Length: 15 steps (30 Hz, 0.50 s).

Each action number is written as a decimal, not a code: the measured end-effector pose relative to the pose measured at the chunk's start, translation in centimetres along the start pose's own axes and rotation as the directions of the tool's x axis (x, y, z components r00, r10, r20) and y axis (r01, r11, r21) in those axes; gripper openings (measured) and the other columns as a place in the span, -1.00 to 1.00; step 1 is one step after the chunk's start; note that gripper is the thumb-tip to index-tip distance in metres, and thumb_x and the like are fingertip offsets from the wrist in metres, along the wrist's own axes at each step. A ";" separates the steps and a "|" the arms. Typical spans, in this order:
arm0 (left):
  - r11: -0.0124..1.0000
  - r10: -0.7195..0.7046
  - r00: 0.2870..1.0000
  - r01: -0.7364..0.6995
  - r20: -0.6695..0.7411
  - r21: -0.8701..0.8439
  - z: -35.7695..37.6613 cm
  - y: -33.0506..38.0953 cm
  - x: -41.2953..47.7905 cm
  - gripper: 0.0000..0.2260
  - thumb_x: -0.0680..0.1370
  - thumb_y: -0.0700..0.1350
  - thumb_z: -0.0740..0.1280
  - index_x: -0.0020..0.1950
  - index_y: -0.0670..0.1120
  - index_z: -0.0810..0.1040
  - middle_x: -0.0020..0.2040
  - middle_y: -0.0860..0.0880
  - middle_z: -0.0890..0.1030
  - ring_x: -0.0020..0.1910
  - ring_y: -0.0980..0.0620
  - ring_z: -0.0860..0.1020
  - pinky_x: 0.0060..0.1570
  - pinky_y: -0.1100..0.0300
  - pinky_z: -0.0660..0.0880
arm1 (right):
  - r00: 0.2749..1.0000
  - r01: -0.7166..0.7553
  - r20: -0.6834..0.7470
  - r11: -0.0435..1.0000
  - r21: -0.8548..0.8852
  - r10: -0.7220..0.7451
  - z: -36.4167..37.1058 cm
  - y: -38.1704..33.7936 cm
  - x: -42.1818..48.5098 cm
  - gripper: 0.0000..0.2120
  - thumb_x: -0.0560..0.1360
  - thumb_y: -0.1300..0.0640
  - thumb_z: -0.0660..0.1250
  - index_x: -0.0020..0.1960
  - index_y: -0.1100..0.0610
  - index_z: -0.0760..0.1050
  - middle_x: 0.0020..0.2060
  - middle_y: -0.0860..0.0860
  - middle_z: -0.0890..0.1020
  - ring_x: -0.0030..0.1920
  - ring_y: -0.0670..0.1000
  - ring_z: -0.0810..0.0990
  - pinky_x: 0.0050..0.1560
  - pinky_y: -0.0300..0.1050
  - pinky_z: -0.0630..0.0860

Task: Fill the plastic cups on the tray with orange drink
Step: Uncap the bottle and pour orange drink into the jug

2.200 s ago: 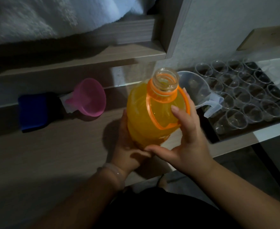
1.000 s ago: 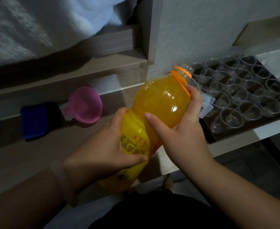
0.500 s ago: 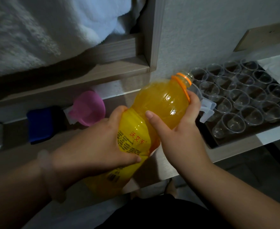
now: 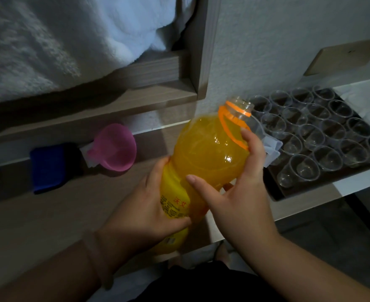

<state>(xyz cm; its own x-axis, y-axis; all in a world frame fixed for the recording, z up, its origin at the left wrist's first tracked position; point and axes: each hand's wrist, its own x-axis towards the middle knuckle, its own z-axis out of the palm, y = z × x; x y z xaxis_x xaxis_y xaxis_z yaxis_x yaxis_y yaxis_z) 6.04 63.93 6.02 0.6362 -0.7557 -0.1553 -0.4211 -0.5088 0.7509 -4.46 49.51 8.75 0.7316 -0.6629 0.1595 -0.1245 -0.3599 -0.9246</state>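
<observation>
Gripping the lower, labelled part of the orange drink bottle point(image 4: 208, 149) with the left hand point(image 4: 155, 205), fingers and thumb curled round it, a pale bracelet point(image 4: 96, 258) on that wrist. Clasping the bottle's wide upper body with the right hand point(image 4: 238, 192), thumb laid across the near face, fingers wrapped round the far side just beside the orange carry loop point(image 4: 229, 127). Holding the bottle off the wooden counter point(image 4: 48, 214), tilted, neck pointing up and to the right toward the tray point(image 4: 274, 190), mouth point(image 4: 241, 105) uncapped, liquid filling the body almost to the neck. Partly hiding, just behind the right fingers, a clear plastic funnel point(image 4: 271, 149) lying at the tray's near left corner. Beyond that, on the dark tray at the right, rows of clear plastic cups point(image 4: 330, 129), upright and packed close together. Off to the left on the counter, well apart from the tray, a pink funnel point(image 4: 116, 147) lying on its side with a blue block point(image 4: 46, 166) just beside it. Farthest back, above a wooden ledge, a heap of white fabric point(image 4: 59, 40), and a pale textured wall point(image 4: 288, 40) behind the tray.
</observation>
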 end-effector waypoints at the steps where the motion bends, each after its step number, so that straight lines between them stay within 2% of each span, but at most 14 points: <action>1: 1.000 0.000 1.000 0.000 -0.016 -0.017 0.3 0.0 0.0 -0.02 0.13 0.22 0.47 0.40 0.34 -0.05 0.34 0.09 0.37 0.26 0.18 0.41 0.18 0.28 0.38 | 0.999 0.032 -0.002 0.999 -0.011 -0.032 0.0 0.0 0.0 -0.07 0.21 -0.25 0.49 0.41 -0.32 0.02 0.38 -0.18 0.25 0.40 -0.05 0.33 0.27 0.13 0.45; 3: 0.999 0.010 0.998 -0.012 -0.056 -0.045 1.0 -0.2 0.0 -0.05 0.13 0.17 0.47 0.34 0.44 -0.06 0.34 0.07 0.38 0.26 0.15 0.43 0.16 0.31 0.36 | 0.994 0.106 0.002 0.993 -0.043 -0.106 -0.2 0.1 0.0 -0.09 0.23 -0.22 0.50 0.41 -0.32 0.03 0.35 -0.25 0.23 0.40 -0.03 0.33 0.25 0.14 0.47; 5: 0.997 0.026 0.994 -0.033 -0.108 -0.063 1.8 -0.4 0.0 0.00 0.16 0.08 0.52 0.26 0.51 -0.16 0.38 0.04 0.36 0.30 0.12 0.41 0.20 0.29 0.35 | 0.985 0.171 0.014 0.982 -0.075 -0.171 -0.3 0.1 -0.2 -0.09 0.25 -0.19 0.51 0.42 -0.33 0.02 0.35 -0.26 0.19 0.39 -0.05 0.33 0.24 0.12 0.48; 8: 0.992 0.024 0.986 -0.044 -0.167 -0.118 3.1 -1.0 0.2 0.07 0.18 0.07 0.58 0.19 0.61 -0.25 0.40 0.03 0.36 0.32 0.10 0.41 0.28 0.14 0.40 | 0.966 0.258 0.035 0.956 -0.142 -0.256 -0.5 0.1 -0.3 -0.12 0.27 -0.19 0.47 0.42 -0.26 0.02 0.39 -0.03 0.21 0.37 -0.14 0.29 0.31 -0.05 0.44; 10: 0.980 0.012 0.976 -0.054 -0.215 -0.191 3.9 -1.3 0.5 0.03 0.17 0.18 0.59 0.31 0.54 -0.13 0.38 0.07 0.39 0.32 0.14 0.43 0.27 0.04 0.44 | 0.951 0.307 0.044 0.927 -0.213 -0.305 -0.5 0.2 -0.3 -0.14 0.28 -0.19 0.45 0.42 -0.16 0.04 0.39 0.14 0.24 0.35 -0.16 0.26 0.35 -0.30 0.30; 11: 0.972 0.012 0.972 -0.066 -0.234 -0.225 4.5 -1.5 0.6 0.01 0.18 0.23 0.57 0.37 0.47 -0.08 0.38 0.11 0.39 0.32 0.16 0.43 0.27 0.03 0.45 | 0.942 0.334 0.056 0.912 -0.238 -0.331 -0.5 0.4 -0.3 -0.14 0.28 -0.17 0.46 0.42 -0.11 0.06 0.38 0.19 0.25 0.34 -0.13 0.25 0.34 -0.37 0.25; 13: 0.955 -0.013 0.970 -0.060 -0.244 -0.289 5.3 -1.6 0.8 -0.02 0.22 0.24 0.55 0.45 0.31 -0.01 0.38 0.18 0.38 0.33 0.17 0.42 0.28 0.02 0.44 | 0.932 0.361 0.073 0.897 -0.256 -0.355 -0.3 0.7 -0.4 -0.13 0.27 -0.13 0.51 0.41 -0.09 0.07 0.38 0.25 0.25 0.35 -0.03 0.28 0.32 -0.36 0.27; 15: 0.938 -0.041 0.966 -0.050 -0.253 -0.342 6.6 -2.8 1.1 -0.02 0.26 0.26 0.53 0.50 0.15 0.01 0.41 0.10 0.36 0.36 0.06 0.41 0.29 -0.06 0.42 | 0.928 0.373 0.088 0.887 -0.272 -0.363 -0.2 1.3 -0.6 -0.07 0.25 -0.08 0.59 0.40 -0.12 0.05 0.39 0.30 0.23 0.35 0.08 0.30 0.29 -0.27 0.33</action>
<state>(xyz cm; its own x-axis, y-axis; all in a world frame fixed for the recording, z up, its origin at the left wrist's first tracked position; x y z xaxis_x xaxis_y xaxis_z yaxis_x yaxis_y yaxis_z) 3.65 61.76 -0.54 0.7960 -0.6050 -0.0181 -0.2057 -0.2985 0.9320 -5.19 49.27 7.49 0.7826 -0.4266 0.4533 -0.0202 -0.7453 -0.6665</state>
